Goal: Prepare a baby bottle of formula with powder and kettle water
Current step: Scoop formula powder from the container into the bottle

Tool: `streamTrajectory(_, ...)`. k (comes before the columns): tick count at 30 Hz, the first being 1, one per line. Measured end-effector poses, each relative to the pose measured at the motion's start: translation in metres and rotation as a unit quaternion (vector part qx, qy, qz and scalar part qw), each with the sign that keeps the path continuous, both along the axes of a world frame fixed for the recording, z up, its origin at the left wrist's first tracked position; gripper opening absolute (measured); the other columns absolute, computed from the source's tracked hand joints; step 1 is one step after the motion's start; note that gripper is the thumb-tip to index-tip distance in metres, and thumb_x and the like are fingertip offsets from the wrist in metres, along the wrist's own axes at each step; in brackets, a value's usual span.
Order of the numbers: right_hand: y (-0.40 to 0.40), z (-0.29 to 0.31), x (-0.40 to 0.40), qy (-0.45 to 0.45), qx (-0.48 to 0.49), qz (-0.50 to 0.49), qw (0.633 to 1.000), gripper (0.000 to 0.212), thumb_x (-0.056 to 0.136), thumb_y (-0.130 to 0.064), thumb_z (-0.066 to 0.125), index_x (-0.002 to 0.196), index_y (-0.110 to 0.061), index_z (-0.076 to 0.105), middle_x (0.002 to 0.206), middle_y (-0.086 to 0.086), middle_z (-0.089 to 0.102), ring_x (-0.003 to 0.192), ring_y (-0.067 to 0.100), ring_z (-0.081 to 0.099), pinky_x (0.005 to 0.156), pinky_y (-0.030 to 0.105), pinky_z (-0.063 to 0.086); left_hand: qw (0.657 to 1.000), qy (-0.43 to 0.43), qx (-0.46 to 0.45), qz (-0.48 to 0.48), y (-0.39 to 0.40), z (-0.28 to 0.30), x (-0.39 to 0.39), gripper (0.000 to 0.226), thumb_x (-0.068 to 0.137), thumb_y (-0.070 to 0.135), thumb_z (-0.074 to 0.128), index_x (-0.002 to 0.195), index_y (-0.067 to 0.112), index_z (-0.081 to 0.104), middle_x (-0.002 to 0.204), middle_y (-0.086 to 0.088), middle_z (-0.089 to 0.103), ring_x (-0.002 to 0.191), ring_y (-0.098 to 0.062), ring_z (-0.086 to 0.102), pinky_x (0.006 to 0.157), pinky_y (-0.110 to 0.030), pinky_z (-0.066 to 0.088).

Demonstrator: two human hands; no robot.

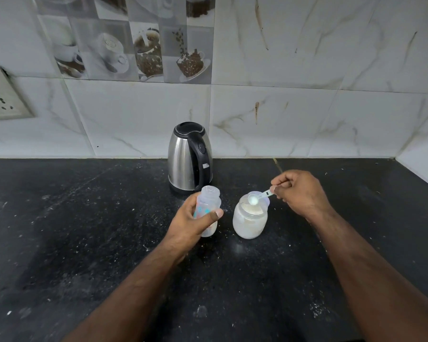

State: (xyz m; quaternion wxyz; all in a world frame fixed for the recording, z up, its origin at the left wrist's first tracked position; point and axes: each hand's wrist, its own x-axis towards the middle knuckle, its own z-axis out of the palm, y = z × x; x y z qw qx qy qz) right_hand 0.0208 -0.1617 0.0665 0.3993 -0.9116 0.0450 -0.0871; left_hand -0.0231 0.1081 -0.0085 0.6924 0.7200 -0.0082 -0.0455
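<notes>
A clear baby bottle (pixel 209 196) with no cap stands on the black counter (pixel 84 218), and my left hand (pixel 194 219) grips its body. To its right stands an open glass jar (pixel 249 222) holding white powder. My right hand (pixel 300 192) pinches the handle of a small clear measuring scoop (pixel 253 199), whose bowl holds powder just above the jar's mouth. A steel electric kettle (pixel 189 157) with a black handle and shut lid stands behind both, against the wall.
A tiled wall rises behind the counter, with a switch and socket plate (pixel 4 99) at the left. The wall turns a corner at the far right (pixel 420 166). Specks of powder lie scattered on the counter.
</notes>
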Motion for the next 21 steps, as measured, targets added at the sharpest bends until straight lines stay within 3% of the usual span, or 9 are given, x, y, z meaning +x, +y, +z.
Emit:
streamTrajectory(3, 0.007, -0.011, 0.004, 0.012, -0.066, 0.027, 0.997, 0.017, 0.084, -0.017, 0.083, 0.078, -0.030, 0.073, 0.063, -0.016, 0.069, 0.062, -0.009, 0.064, 0.054, 0.008, 0.041, 1.000, -0.009, -0.005, 0.014, 0.008, 0.004, 0.002, 0.051, 0.080, 0.044, 0.087, 0.123, 0.048, 0.060, 0.114, 0.022, 0.074, 0.105, -0.001, 0.071, 0.088, -0.028, 0.056)
streamTrajectory(8, 0.029, -0.025, 0.011, 0.037, -0.153, 0.085, 0.984, 0.024, 0.085, -0.016, 0.081, 0.074, -0.032, 0.068, 0.076, -0.015, 0.070, 0.076, 0.003, 0.067, 0.074, 0.031, 0.057, 0.999, -0.018, -0.013, 0.047, 0.027, 0.006, 0.002, 0.062, 0.059, 0.063, 0.083, 0.117, 0.053, 0.061, 0.117, 0.014, 0.075, 0.108, -0.008, 0.072, 0.092, -0.035, 0.057)
streamTrajectory(12, 0.039, -0.032, 0.018, 0.058, -0.198, 0.104, 0.973, 0.022, 0.086, -0.017, 0.080, 0.074, -0.031, 0.068, 0.079, -0.016, 0.068, 0.080, 0.010, 0.067, 0.071, 0.031, 0.052, 0.997, -0.019, -0.027, 0.067, 0.039, 0.001, 0.001, 0.057, 0.069, 0.051, 0.085, 0.121, 0.047, 0.061, 0.123, 0.007, 0.073, 0.113, -0.016, 0.071, 0.097, -0.040, 0.058)
streamTrajectory(15, 0.044, -0.037, 0.022, 0.058, -0.212, 0.111, 0.969, 0.014, 0.087, -0.018, 0.079, 0.081, -0.029, 0.074, 0.083, -0.015, 0.069, 0.084, 0.012, 0.067, 0.070, 0.028, 0.047, 0.997, -0.018, -0.033, 0.073, 0.044, -0.003, -0.002, 0.049, 0.077, 0.041, 0.086, 0.119, 0.048, 0.062, 0.121, 0.007, 0.074, 0.112, -0.015, 0.072, 0.091, -0.034, 0.059)
streamTrajectory(18, 0.046, -0.041, 0.024, 0.042, -0.222, 0.114, 0.967, 0.006, 0.088, -0.020, 0.079, 0.091, -0.026, 0.077, 0.094, -0.009, 0.073, 0.093, 0.012, 0.061, 0.077, 0.031, 0.047, 0.996, -0.015, -0.030, 0.078, 0.048, -0.006, -0.003, 0.049, 0.073, 0.046, 0.084, 0.117, 0.048, 0.063, 0.118, 0.009, 0.075, 0.109, -0.012, 0.073, 0.086, -0.029, 0.058)
streamTrajectory(21, 0.043, -0.042, 0.025, 0.030, -0.194, 0.105, 0.975, 0.007, 0.088, -0.018, 0.077, 0.088, -0.025, 0.077, 0.093, -0.008, 0.073, 0.094, 0.013, 0.061, 0.078, 0.033, 0.048, 0.996, -0.014, -0.024, 0.084, 0.053, -0.009, -0.002, 0.053, 0.070, 0.051, 0.083, 0.119, 0.049, 0.062, 0.118, 0.011, 0.075, 0.107, -0.008, 0.073, 0.087, -0.030, 0.058)
